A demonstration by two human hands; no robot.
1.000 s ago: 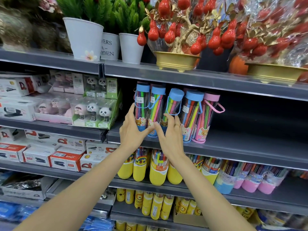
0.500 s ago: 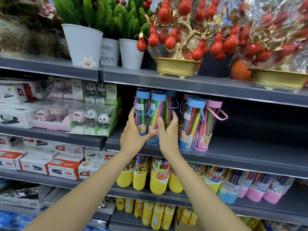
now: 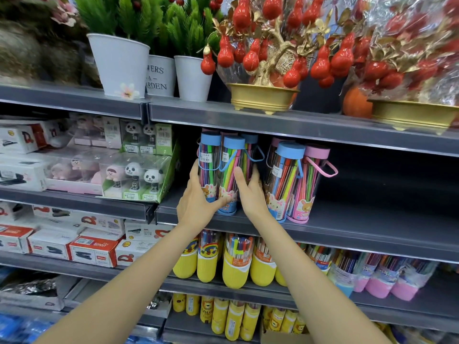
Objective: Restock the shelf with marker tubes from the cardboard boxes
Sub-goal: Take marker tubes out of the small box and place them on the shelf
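Three clear marker tubes with blue caps [image 3: 229, 167] stand bunched at the left end of the grey middle shelf [image 3: 360, 234]. My left hand [image 3: 198, 202] cups them from the left, its thumb across the base of the front tube. Pressed against their right side is my right hand [image 3: 250, 192], fingers up along the tubes. Just to the right stand another blue-capped tube [image 3: 285, 180] and a pink-capped tube [image 3: 309, 184], a small gap away from my right hand.
The shelf right of the pink tube is bare. Panda toy boxes [image 3: 139, 177] sit to the left. Pots and red ornament trees [image 3: 263, 58] stand on the shelf above. Yellow marker tubes [image 3: 236, 264] fill the shelf below. Stapler boxes [image 3: 92, 249] lie at lower left.
The tilted third blue-capped tube now stands upright behind the other two. Both hands have closed in around the three tubes and pushed them together to the left.
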